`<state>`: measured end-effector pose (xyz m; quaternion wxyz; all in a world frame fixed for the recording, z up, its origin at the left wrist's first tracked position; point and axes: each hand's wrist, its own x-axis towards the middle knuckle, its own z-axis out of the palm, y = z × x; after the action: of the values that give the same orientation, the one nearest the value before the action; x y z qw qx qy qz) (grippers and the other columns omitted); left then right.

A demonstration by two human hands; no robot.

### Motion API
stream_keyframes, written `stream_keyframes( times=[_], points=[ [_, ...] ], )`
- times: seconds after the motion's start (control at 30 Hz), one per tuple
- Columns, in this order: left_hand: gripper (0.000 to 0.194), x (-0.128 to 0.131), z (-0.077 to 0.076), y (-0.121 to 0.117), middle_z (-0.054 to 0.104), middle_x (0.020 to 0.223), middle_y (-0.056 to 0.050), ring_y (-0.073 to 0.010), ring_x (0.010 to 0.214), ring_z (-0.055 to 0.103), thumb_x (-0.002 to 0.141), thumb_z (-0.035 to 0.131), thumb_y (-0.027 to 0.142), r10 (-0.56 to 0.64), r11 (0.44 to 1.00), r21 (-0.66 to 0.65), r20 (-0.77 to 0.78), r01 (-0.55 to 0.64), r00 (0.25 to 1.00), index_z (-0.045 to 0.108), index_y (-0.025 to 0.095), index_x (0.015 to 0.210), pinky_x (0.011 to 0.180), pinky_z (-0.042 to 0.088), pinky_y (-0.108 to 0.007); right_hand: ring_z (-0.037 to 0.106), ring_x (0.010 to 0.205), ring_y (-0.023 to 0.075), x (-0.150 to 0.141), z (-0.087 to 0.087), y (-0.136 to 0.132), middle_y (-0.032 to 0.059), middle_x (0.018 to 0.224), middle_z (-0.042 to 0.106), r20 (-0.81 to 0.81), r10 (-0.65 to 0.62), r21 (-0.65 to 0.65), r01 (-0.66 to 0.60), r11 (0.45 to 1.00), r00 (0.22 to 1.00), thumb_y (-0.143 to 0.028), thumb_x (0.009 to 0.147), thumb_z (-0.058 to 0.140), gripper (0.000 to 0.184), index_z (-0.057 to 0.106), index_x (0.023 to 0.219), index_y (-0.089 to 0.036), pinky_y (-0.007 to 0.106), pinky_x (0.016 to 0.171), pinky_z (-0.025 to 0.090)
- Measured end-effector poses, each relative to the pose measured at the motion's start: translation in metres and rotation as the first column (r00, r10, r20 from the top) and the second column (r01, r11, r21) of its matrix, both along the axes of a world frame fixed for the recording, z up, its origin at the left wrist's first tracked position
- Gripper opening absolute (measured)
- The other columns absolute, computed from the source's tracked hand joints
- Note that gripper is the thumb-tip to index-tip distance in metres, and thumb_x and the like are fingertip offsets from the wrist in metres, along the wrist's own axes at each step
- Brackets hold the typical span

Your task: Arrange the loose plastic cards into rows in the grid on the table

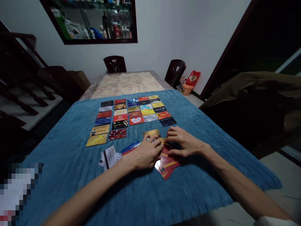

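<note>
My left hand (pixel 148 153) rests over a loose pile of cards, its fingers bent and pressed together, hiding whatever lies under them. Close beside it, my right hand (pixel 182 142) arches over the pile with thumb and fingers apart, fingertips touching or just above the cards. Red and yellow cards (pixel 166 166) fan out below the two hands. A gold card (pixel 151 133) pokes out beyond my left fingers. Left of that hand lie a blue card (pixel 130 146) and white cards with a dark stripe (pixel 110 158). Farther off, several cards (pixel 136 113) lie face up in neat columns.
A blue cloth (pixel 70 141) covers the near part of the table, with a patterned tabletop (pixel 127 82) behind it. Chairs (pixel 115 64) stand at the far end. Dark clothing or fabric (pixel 254 110) hangs at the right. A pixelated patch (pixel 20 191) covers the lower left.
</note>
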<state>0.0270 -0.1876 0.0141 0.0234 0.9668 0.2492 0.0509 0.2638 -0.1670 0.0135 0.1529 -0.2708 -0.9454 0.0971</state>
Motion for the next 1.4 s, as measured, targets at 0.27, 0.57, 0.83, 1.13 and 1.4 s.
stream_keyframes(
  times=[0.27,0.57,0.83,1.13,1.4],
  points=[
    [0.022,0.000,-0.008,0.002,0.065,0.114,-0.014,-0.0307,0.119,0.051,0.099,0.048,0.032,-0.019,0.998,0.062,0.009,0.018,1.000,0.061,0.015,0.106,0.098,0.038,-0.048,0.050,0.086,0.0231,-0.005,0.004,-0.008,0.0077,0.089,0.062,0.122,-0.016,-0.034,0.020,0.999,0.992,-0.051,0.084,0.066,0.034,0.065,0.092,-0.018,0.037,0.077,0.037],
    [0.025,0.002,-0.011,0.004,0.072,0.096,-0.010,-0.0260,0.115,0.057,0.102,0.044,0.023,-0.144,0.963,0.242,0.095,0.118,0.985,0.066,0.016,0.092,0.102,0.037,-0.048,0.052,0.085,0.0229,-0.002,0.006,-0.009,0.0070,0.089,0.064,0.116,-0.014,-0.040,0.019,0.999,0.993,-0.048,0.081,0.068,0.030,0.067,0.092,-0.019,0.037,0.075,0.036],
    [0.024,-0.003,-0.012,0.014,0.072,0.088,-0.008,-0.0233,0.107,0.060,0.101,0.043,0.017,-0.075,0.978,0.207,0.294,0.013,0.953,0.066,0.016,0.094,0.093,0.041,-0.042,0.055,0.087,0.0218,0.002,0.000,-0.001,0.0063,0.086,0.067,0.009,-0.020,-0.058,0.020,0.998,1.000,-0.014,0.078,0.060,0.018,0.069,0.094,-0.019,0.036,0.080,0.041],
    [0.032,-0.010,-0.021,0.025,0.071,0.097,-0.009,-0.0240,0.106,0.059,0.093,0.047,0.010,0.089,0.995,-0.070,0.412,-0.066,0.907,0.064,0.017,0.119,0.088,0.043,-0.040,0.059,0.087,0.0206,0.001,-0.003,0.002,0.0082,0.090,0.067,-0.016,-0.159,-0.100,0.156,0.983,0.987,-0.011,0.084,0.059,0.020,0.071,0.099,-0.016,0.033,0.079,0.046],
    [0.035,-0.009,-0.022,0.026,0.072,0.102,-0.009,-0.0247,0.102,0.056,0.093,0.045,0.010,0.153,0.984,-0.148,0.422,-0.098,0.894,0.062,0.016,0.123,0.086,0.042,-0.040,0.059,0.084,0.0197,0.003,-0.008,0.005,0.0085,0.091,0.067,-0.042,-0.212,-0.064,0.209,0.976,0.976,-0.016,0.088,0.060,0.017,0.070,0.102,-0.016,0.032,0.075,0.047]
  ],
)
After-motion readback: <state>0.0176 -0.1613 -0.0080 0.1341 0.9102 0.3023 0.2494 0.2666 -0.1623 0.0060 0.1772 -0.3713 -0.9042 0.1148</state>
